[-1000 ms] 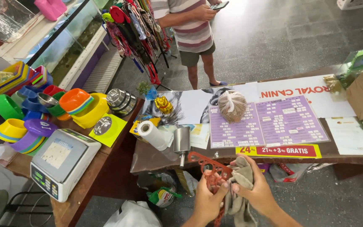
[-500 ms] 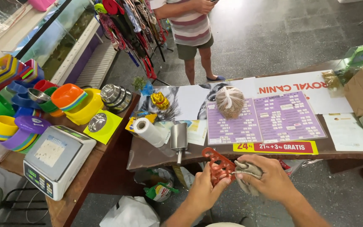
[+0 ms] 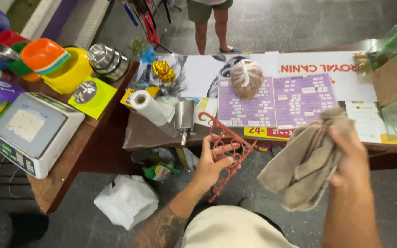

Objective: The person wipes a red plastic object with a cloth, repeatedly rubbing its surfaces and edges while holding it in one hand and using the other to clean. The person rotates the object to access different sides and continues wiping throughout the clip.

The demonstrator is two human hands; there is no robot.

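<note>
1. The left hand [image 3: 210, 165] is clenched around a red wire rack [image 3: 226, 149], holding it upright in the air just in front of the table [image 3: 161, 133] edge, above the floor.
2. The right hand [image 3: 352, 160] grips a crumpled beige cloth [image 3: 299, 165], well apart from the rack and lifted to the right of it.
3. Judging from this, the step in hand is wiping the rack: cloth and rack are both held, but not touching now.
4. The next move calls for bringing the cloth against the wire, with the left hand turning the rack to expose each curl.
5. On the table nearby: a paper roll [image 3: 149, 108], a metal scoop [image 3: 184, 117] and a purple sheet [image 3: 276, 101]; a scale [image 3: 35, 131] sits to the left.
</note>
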